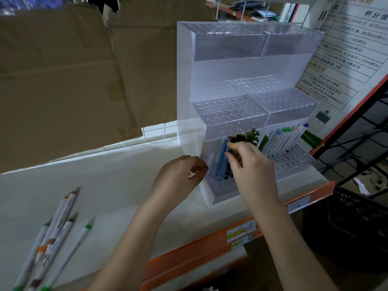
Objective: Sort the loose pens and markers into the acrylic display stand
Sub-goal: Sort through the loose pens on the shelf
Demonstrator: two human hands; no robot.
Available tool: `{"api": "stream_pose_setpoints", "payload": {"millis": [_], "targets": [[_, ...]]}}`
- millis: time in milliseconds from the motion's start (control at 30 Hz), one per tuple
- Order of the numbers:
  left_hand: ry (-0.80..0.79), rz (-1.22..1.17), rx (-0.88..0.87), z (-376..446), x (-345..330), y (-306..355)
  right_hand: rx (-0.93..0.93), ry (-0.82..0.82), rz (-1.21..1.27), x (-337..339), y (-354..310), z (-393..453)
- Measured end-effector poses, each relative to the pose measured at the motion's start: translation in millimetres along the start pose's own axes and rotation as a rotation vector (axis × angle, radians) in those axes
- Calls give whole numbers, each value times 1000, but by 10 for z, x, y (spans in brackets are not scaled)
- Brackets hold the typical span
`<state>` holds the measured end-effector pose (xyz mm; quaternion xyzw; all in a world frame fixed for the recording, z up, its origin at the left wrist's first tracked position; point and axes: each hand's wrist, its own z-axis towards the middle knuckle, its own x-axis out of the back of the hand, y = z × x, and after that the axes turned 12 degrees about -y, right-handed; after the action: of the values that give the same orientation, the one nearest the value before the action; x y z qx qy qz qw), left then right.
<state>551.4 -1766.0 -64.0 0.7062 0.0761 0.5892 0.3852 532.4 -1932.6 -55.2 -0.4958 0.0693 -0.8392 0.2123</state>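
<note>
Pens [222, 158], blue and dark, are standing in the lowest tier of the acrylic display stand [241, 68], where the right hand [249, 162] is pinching one blue pen's top. Beside the stand's lower left corner, the left hand [180, 177] is hovering with fingers curled, grasping nothing. Well left of the stand, loose white markers [54, 234] are lying on the bench [117, 185].

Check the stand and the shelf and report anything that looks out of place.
Nothing looks damaged or spilled. Several loose markers lie scattered on the white shelf, not yet in the acrylic stand, whose upper tiers are empty. The right hand is at the blue pens.
</note>
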Motion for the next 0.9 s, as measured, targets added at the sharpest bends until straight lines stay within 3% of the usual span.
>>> {"api": "stream_pose_setpoints", "payload": {"millis": [600, 900], "targets": [[-84, 57, -72, -141, 145, -188, -101, 64, -122, -100, -54, -48], [-49, 154, -36, -222, 116, -168, -77, 92, -77, -19, -35, -96]]}}
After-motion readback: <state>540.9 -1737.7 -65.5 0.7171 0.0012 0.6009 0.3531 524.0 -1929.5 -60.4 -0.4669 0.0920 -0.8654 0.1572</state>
